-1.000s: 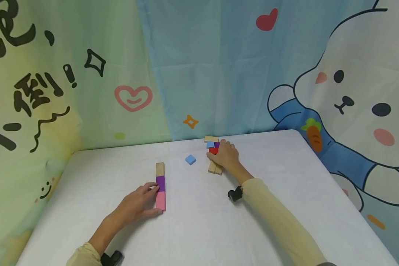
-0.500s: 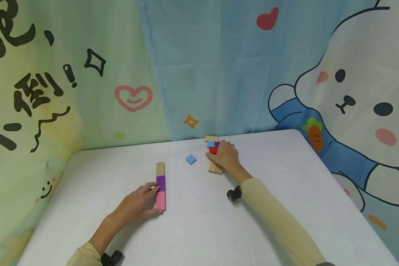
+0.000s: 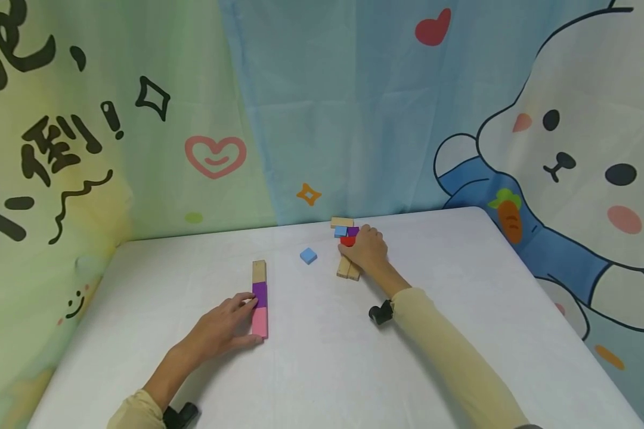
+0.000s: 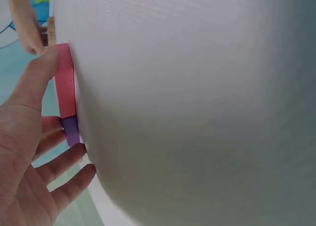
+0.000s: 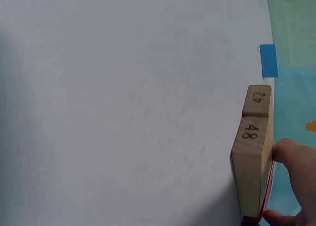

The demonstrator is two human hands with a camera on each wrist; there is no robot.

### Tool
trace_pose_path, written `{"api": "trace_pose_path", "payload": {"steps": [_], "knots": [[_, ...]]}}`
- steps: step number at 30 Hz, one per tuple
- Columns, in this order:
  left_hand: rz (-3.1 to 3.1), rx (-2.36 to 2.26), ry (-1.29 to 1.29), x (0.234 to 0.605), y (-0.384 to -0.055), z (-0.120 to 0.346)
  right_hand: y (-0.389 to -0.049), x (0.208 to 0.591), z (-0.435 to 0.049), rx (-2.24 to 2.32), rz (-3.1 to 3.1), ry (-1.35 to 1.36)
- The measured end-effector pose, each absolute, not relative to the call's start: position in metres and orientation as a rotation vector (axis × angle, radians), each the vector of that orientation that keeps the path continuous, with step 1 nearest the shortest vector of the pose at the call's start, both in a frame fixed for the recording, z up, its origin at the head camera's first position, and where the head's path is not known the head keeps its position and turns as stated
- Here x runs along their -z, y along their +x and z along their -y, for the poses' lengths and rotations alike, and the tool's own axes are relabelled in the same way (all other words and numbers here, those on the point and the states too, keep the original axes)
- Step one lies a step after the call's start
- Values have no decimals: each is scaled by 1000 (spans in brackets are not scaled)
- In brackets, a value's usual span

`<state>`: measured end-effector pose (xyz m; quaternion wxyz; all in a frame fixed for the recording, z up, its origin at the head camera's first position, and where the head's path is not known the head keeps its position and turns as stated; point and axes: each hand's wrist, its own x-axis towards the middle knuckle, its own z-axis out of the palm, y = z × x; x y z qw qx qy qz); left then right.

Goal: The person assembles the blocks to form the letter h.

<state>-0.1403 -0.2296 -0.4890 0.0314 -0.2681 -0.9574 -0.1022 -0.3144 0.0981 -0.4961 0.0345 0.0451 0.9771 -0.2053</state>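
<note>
A row of three blocks lies lengthwise on the white table: a wooden block (image 3: 259, 271), a purple block (image 3: 260, 294) and a pink block (image 3: 260, 323). My left hand (image 3: 222, 329) rests beside it, thumb at the pink block's end and loosely extended fingers near the purple one. In the left wrist view, the thumb touches the pink block (image 4: 65, 83). At the far side, my right hand (image 3: 369, 250) pinches a red block (image 3: 347, 241), mostly covered by the hand. Just in front are two wooden blocks (image 5: 252, 137), numbered 42 and 48.
Behind the red block sit a small blue block (image 3: 340, 232), a second purple block (image 3: 353, 231) and another wooden block (image 3: 342, 222). A separate blue block (image 3: 308, 256) lies between the row and the cluster. A printed curtain (image 3: 322, 107) hangs behind the table (image 3: 322, 369).
My right hand has shifted slightly right, and the red block with it, so more of the purple block behind shows. The left hand keeps its place by the row.
</note>
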Motion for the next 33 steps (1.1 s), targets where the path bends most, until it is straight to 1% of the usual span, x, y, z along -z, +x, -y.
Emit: {"api": "trace_pose_path", "payload": {"steps": [21,27,33], "knots": [[2921,316,-836,492,-140,231,-314,489,-116,969,-2791,269],[2923,315,-842,490,-140,231,-313,487,-121,1003,-2792,240],[2935,317,-840,490,-141,232,-313,479,-125,1138,-2801,174]]}}
